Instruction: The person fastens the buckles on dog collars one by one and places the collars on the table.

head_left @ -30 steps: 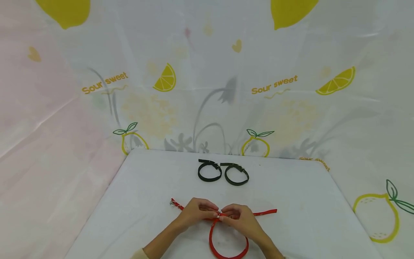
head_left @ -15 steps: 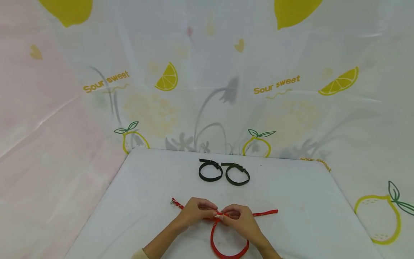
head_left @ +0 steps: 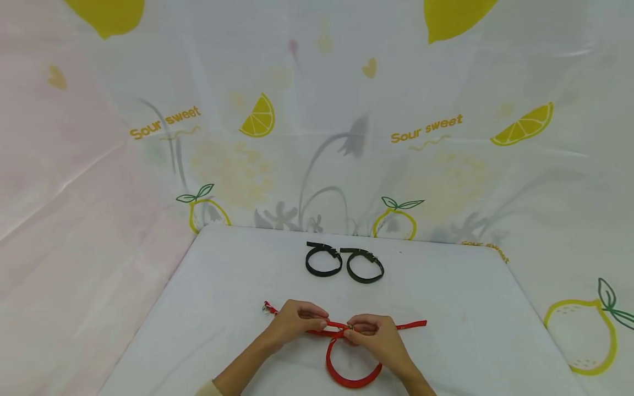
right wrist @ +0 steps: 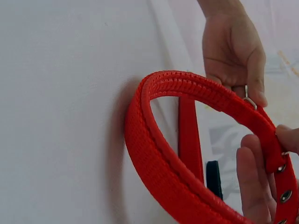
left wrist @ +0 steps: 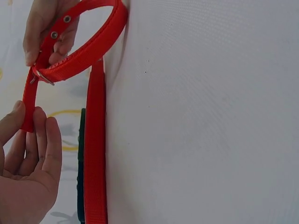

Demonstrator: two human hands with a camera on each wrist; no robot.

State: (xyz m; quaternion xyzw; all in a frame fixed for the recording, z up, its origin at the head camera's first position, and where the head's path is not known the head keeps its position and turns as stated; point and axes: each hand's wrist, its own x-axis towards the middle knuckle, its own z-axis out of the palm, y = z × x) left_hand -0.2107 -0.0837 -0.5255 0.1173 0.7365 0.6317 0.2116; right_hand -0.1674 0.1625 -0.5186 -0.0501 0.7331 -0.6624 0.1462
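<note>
A red collar (head_left: 354, 383), bent into a loop, is between both hands in front of the person. My left hand (head_left: 297, 322) pinches the tip of its strap, seen in the left wrist view as the flat strap end (left wrist: 29, 109). My right hand (head_left: 378, 336) pinches the collar near its metal buckle (left wrist: 43, 77), with metal eyelets (right wrist: 286, 196) along the strap in the right wrist view. The strap runs through the buckle towards my left hand. Just behind the loop, a second red collar (head_left: 413, 324) lies stretched out, partly hidden by the hands.
Two dark collars, a left one (head_left: 323, 273) and a right one (head_left: 365, 280), lie buckled into loops farther back on the white table (head_left: 223, 275). A curtain (head_left: 317, 165) printed with lemons hangs behind the table's far edge.
My left hand has moved left with the strap tip and my right hand slightly right. A longer stretch of red strap now shows between them.
</note>
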